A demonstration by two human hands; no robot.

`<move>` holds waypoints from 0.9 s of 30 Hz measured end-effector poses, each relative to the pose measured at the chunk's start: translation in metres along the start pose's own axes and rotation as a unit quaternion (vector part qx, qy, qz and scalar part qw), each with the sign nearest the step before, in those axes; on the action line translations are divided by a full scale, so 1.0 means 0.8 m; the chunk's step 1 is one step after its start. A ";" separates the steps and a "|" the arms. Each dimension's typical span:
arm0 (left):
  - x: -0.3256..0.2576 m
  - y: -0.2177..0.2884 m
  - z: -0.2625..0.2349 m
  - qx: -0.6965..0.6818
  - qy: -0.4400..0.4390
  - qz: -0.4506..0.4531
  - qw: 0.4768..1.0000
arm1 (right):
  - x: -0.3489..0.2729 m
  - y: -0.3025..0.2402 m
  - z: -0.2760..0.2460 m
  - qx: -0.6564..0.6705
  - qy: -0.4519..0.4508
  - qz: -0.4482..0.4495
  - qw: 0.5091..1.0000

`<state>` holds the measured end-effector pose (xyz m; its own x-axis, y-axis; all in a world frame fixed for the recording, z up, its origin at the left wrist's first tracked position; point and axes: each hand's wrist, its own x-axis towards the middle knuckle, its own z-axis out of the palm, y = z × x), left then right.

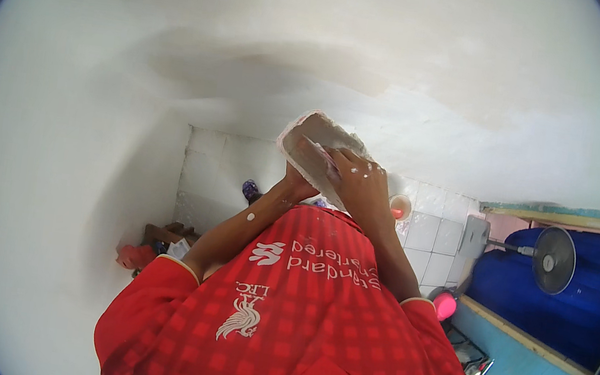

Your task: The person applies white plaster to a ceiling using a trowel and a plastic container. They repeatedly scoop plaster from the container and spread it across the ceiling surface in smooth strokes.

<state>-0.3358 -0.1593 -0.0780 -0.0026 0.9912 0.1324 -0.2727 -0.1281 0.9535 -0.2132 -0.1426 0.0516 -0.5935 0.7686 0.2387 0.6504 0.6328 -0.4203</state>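
Observation:
In front of my chest is a rectangular grey plastering board (pixel 305 130), tilted, with white plaster crusted along its edges. My left hand (pixel 302 183) is closed on its near left side, its fingers partly hidden beneath it. Over the board's right part, my right hand (pixel 355 181) has its fingers curled round a thin flat scraper (pixel 321 152) that lies against the board's face. Most of the scraper is covered by the fingers. White plaster spots dot the right hand and the left forearm.
A white wall (pixel 434 69) with a greyish damp-looking patch rises ahead. White tiles (pixel 422 231) lie below, with a pale round container (pixel 400 206). At right are a fan (pixel 554 261), a blue cloth (pixel 517 312), a pink bowl (pixel 444 305) and a stove (pixel 466 347). Clutter (pixel 162 239) sits at left.

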 end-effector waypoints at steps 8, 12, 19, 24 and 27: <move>0.013 -0.024 -0.017 -0.448 0.001 -0.152 0.881 | 0.004 0.013 0.013 -0.005 0.007 0.029 1.000; 0.003 -0.026 -0.039 -0.340 0.014 -0.109 0.934 | 0.018 0.000 0.017 0.023 -0.078 0.087 0.993; -0.020 -0.006 -0.046 0.194 -0.030 0.063 0.979 | 0.004 -0.031 0.019 0.065 -0.053 0.011 0.996; -0.012 0.011 -0.038 -0.046 -0.053 0.002 0.998 | 0.002 -0.025 0.018 0.035 -0.032 -0.002 0.999; -0.003 0.029 -0.033 -0.435 -0.111 -0.070 0.891 | 0.002 -0.013 0.002 0.079 0.011 -0.002 0.997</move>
<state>-0.3676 -0.1634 -0.0633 0.2539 0.9519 0.1715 -0.8979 0.1661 0.4076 -0.2216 -0.1485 0.0549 -0.5844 0.7693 0.2580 0.5643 0.6138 -0.5520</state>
